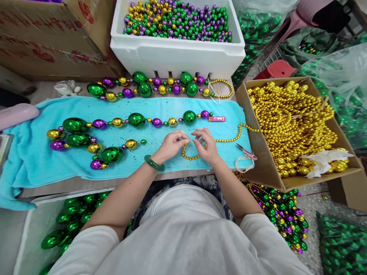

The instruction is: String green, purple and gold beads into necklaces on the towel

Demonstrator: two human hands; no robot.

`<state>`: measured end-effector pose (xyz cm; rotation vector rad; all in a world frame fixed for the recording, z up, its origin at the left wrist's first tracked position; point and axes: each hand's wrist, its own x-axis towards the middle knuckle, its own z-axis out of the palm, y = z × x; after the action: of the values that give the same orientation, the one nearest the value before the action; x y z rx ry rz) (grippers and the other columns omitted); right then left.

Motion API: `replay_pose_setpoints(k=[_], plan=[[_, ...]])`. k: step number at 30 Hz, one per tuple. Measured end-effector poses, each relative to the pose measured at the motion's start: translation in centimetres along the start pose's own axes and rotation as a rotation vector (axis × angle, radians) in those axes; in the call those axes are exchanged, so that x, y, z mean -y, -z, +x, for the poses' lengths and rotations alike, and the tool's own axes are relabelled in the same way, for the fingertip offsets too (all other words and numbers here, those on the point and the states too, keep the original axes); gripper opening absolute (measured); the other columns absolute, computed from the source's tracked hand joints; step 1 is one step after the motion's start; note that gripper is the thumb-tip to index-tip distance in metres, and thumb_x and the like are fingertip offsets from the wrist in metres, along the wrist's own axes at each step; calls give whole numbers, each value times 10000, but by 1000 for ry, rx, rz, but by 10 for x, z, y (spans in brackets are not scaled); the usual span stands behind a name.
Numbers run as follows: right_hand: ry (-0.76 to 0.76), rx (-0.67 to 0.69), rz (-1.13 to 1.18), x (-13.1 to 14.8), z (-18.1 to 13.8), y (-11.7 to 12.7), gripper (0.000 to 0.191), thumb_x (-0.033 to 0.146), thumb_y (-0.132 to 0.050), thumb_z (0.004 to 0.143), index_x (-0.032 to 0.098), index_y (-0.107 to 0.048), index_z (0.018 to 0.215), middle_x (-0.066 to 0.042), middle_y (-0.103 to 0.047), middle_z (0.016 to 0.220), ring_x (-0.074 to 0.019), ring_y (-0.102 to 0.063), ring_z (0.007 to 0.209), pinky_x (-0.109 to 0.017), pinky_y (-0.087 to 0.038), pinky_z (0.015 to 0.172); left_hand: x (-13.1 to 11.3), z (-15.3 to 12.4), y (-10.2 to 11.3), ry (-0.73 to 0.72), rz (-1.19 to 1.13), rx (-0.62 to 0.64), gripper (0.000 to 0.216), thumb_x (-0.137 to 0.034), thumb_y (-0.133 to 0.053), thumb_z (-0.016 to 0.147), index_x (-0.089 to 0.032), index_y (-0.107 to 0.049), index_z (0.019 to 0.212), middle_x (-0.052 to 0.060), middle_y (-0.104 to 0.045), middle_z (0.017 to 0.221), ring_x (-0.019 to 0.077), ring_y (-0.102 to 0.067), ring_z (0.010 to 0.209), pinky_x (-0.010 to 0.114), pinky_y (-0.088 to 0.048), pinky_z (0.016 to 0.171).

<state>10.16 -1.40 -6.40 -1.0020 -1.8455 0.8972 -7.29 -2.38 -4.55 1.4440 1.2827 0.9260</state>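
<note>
My left hand (171, 146) and my right hand (207, 145) meet over a turquoise towel (40, 160), fingertips pinched together on a thin strand of small gold beads (192, 156). The strand loops under my hands and runs right toward a cardboard box of gold beads (289, 122). A green bangle sits on my left wrist. A long necklace of large green, purple and gold beads (114, 124) lies across the towel to the left, with white thread near it.
A white foam box of mixed beads (177, 49) stands at the back, another big-bead necklace (149, 88) before it. Pink scissors (247, 152) lie right of my hands. A pink lighter (216, 118) lies above them. Bags of green beads surround the table.
</note>
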Motion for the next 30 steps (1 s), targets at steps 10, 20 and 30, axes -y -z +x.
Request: replay_pose_setpoints(k=[10,20,30], plan=[[-54,56,163,-2,9,0,125,312,-578,878,211,-605,809,-51,-596,903,-196,-581,932,-373,-512,817,-2,0,1,29,-81,68,153,-324,-638,736,-182,-656,682,21,-607,798,171,-561,796,324,-445,819],[-30,-22,82,-3,-1,-9,112,289,-531,890,218,-606,846,-54,-621,850,-173,-584,764,-336,-509,681,5,0,-2,123,-306,72,215,-391,-675,705,-184,-640,661,26,-634,761,168,-566,763,326,-468,812],[24,-148,-40,-9,-8,-19,107,241,-521,862,222,-608,803,-50,-633,816,-171,-588,781,-330,-496,702,8,-3,-16,44,111,-187,93,-217,-587,765,-189,-637,692,24,-646,778,182,-590,811,330,-463,825]])
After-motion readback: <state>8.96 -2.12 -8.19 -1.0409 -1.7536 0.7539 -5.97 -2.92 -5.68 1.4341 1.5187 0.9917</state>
